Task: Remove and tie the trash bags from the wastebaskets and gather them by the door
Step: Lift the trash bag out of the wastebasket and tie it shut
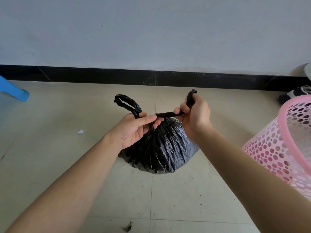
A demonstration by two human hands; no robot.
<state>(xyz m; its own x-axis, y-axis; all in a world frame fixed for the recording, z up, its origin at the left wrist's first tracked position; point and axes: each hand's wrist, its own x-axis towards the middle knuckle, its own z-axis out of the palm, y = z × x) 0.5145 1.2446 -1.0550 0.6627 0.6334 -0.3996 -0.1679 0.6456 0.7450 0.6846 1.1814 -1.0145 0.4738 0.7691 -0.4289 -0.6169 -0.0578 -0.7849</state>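
A full black trash bag sits on the tiled floor in the middle of the view, its neck gathered tight. My left hand pinches the neck and one twisted handle loop, which sticks up to the left. My right hand grips the other twisted handle, pulled sideways to the right with its end poking up above my fist. A pink perforated wastebasket stands at the right edge with no bag seen in it.
A grey wall with a black skirting board runs behind the bag. A blue plastic stool leg shows at the far left. A small white scrap and some dirt crumbs lie on the floor. Dark cloth lies at the far right.
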